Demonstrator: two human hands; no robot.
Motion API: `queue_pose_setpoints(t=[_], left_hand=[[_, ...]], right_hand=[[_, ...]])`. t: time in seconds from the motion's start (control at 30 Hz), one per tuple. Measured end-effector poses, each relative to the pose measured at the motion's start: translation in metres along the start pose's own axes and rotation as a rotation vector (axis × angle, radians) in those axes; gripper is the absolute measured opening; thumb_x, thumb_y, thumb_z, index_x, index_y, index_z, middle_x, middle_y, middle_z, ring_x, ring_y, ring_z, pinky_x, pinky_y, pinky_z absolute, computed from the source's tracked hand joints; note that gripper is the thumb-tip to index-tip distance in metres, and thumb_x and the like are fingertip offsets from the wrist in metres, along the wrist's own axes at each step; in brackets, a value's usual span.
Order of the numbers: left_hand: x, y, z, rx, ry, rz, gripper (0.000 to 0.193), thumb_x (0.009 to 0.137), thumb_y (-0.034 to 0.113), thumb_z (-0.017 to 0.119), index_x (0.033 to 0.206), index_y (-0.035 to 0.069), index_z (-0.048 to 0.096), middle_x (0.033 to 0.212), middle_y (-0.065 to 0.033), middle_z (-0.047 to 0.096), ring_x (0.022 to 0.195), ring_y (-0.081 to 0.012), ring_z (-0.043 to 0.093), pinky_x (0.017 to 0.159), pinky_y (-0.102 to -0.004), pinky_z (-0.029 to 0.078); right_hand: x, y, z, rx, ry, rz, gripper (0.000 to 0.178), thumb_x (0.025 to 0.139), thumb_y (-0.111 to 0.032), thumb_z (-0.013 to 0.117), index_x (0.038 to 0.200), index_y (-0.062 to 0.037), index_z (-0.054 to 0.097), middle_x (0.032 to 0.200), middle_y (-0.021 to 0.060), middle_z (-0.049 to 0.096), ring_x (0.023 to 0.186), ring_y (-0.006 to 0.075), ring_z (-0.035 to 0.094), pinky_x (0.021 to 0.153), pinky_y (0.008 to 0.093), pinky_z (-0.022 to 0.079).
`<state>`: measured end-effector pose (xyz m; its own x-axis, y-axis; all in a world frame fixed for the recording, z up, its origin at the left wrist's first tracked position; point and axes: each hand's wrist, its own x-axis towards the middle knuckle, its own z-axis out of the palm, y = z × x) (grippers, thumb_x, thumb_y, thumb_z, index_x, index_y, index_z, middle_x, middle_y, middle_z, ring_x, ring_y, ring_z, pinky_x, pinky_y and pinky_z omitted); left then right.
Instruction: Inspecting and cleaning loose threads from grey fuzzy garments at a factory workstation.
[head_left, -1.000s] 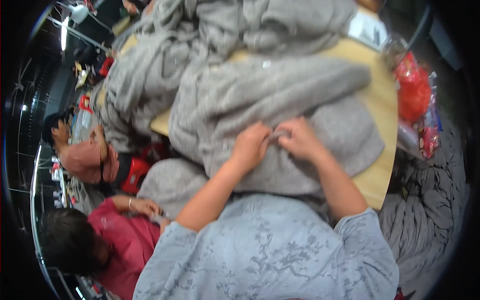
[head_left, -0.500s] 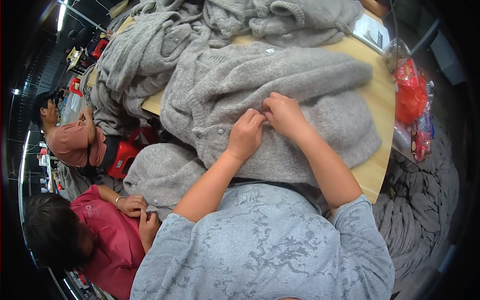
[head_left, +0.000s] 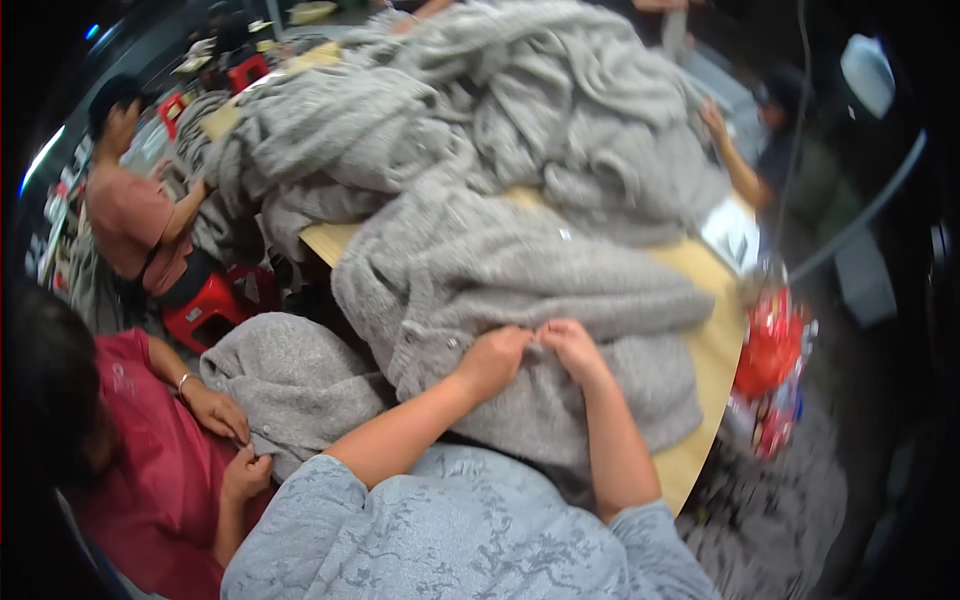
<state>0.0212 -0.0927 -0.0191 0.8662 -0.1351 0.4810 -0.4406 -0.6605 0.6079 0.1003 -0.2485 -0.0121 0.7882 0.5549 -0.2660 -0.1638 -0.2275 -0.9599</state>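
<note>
A fuzzy grey knitted cardigan (head_left: 610, 285) lies spread over the table corner in front of me, its front edge crossing under my hands. My left hand (head_left: 495, 362) is closed, thumb and fingers pinching that edge. Right beside it, almost fingertip to fingertip, my right hand (head_left: 572, 350) pinches the same edge. Whatever small part sits between the fingertips is hidden by them. To the left of my left hand, a small shiny button (head_left: 452, 343) shows on the cardigan's front band.
A big heap of grey knitwear (head_left: 560, 110) covers the far side of the wooden table (head_left: 700, 345). At my left a co-worker in a red shirt (head_left: 170, 440) handles another grey garment (head_left: 290, 385). Red plastic bags (head_left: 770, 350) hang past the right edge, and a red stool (head_left: 205, 305) stands left.
The view has tilted up and blurred, so everything sits lower and more of the far heap and a person at the right shows. Both hands stay pinched on the cardigan's edge.
</note>
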Motion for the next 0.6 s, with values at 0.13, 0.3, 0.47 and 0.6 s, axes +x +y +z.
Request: queue_pose_setpoints(t=[0.13, 0.3, 0.47, 0.6], left_hand=[[-0.002, -0.003, 0.002, 0.053, -0.042, -0.036, 0.016, 0.077, 0.005, 0.051, 0.093, 0.002, 0.054, 0.087, -0.0161, 0.058, 0.081, -0.0341, 0.058, 0.069, -0.042, 0.048], [-0.004, -0.002, 0.004, 0.077, 0.01, -0.056, 0.016, 0.08, 0.009, 0.052, 0.093, 0.002, 0.055, 0.086, -0.0155, 0.058, 0.081, -0.0329, 0.059, 0.069, -0.0417, 0.049], [-0.004, -0.001, 0.002, 0.094, -0.012, -0.078, 0.012, 0.081, 0.011, 0.052, 0.09, 0.003, 0.054, 0.085, -0.0151, 0.058, 0.081, -0.033, 0.059, 0.068, -0.0424, 0.049], [-0.002, -0.001, -0.002, 0.02, -0.039, -0.101, 0.014, 0.083, 0.013, 0.053, 0.093, 0.004, 0.054, 0.086, -0.016, 0.059, 0.081, -0.034, 0.059, 0.07, -0.0435, 0.048]], right_hand=[[-0.022, -0.027, 0.012, -0.705, 0.12, -0.327, 0.019, 0.083, -0.019, 0.056, 0.083, -0.0005, 0.055, 0.075, 0.015, 0.061, 0.07, 0.0298, 0.06, 0.062, 0.0393, 0.046], [-0.046, -0.051, 0.027, -1.135, 0.107, -0.485, 0.016, 0.08, -0.015, 0.054, 0.089, -0.0035, 0.049, 0.081, 0.0158, 0.059, 0.076, 0.0355, 0.059, 0.066, 0.0442, 0.048], [-0.04, -0.046, 0.028, -1.181, 0.088, -0.465, 0.013, 0.077, -0.011, 0.052, 0.087, -0.0037, 0.048, 0.084, 0.0169, 0.059, 0.078, 0.0354, 0.059, 0.066, 0.0467, 0.047], [-0.037, -0.036, 0.023, -1.061, 0.161, -0.502, 0.011, 0.076, -0.011, 0.053, 0.085, -0.0041, 0.054, 0.074, 0.0174, 0.059, 0.07, 0.0357, 0.059, 0.063, 0.046, 0.047]])
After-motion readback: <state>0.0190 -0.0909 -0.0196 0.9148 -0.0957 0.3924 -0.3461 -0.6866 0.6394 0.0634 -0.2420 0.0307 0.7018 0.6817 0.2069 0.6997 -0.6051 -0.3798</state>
